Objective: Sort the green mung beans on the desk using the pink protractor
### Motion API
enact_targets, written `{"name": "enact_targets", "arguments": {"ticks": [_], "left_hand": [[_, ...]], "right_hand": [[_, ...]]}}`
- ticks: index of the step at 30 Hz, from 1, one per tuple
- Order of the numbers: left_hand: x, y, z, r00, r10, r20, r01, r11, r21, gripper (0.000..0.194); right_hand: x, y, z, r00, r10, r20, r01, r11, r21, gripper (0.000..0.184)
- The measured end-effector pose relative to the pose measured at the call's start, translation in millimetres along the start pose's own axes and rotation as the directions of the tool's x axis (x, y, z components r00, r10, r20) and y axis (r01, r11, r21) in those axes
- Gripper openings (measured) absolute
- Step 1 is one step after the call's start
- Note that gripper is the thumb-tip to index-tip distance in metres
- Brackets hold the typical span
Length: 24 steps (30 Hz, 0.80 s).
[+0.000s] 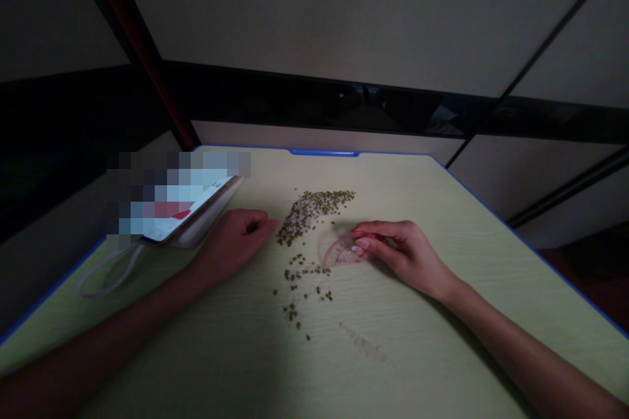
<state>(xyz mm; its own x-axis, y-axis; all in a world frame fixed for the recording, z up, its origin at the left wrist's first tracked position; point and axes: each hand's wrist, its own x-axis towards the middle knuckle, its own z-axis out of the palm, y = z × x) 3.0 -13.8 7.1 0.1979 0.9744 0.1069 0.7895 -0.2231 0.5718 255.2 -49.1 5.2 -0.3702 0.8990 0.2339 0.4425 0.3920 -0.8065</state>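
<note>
A see-through pinkish protractor [339,254] is pinched between the thumb and fingers of my right hand [400,250], low over the table. My left hand [240,232] rests curled on the table, thumb against the fingers, with nothing visible in it. Between the hands, toward the far side, lies a pile of small green beans [314,208], which look like mung beans, mixed with pale grains. Loose beans [293,275] are scattered nearer to me, left of the protractor. The curled fingers of my left hand are partly hidden.
A lit phone [181,213], partly blurred out, leans on a pale stand at the left, with a white loop [111,272] beside it. The light wood-patterned table [393,366] has a blue rim. Faint marks [366,344] show near the front. Cabinet panels [324,13] rise behind.
</note>
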Motion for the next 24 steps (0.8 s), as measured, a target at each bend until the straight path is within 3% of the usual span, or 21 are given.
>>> {"name": "enact_targets", "arguments": {"ticks": [12,24], "left_hand": [[0,0,-0.6,1.000,0.010,0.002,-0.010,1.000,0.010,0.036],[0,-1,-0.4,1.000,0.003,0.001,-0.003,1.000,0.020,0.036]], "right_hand": [[-3,2,-15,0.999,-0.012,0.033,0.013,0.999,-0.043,0.020],[-4,6,-13,0.999,0.040,0.022,-0.040,0.999,0.020,0.022]]}}
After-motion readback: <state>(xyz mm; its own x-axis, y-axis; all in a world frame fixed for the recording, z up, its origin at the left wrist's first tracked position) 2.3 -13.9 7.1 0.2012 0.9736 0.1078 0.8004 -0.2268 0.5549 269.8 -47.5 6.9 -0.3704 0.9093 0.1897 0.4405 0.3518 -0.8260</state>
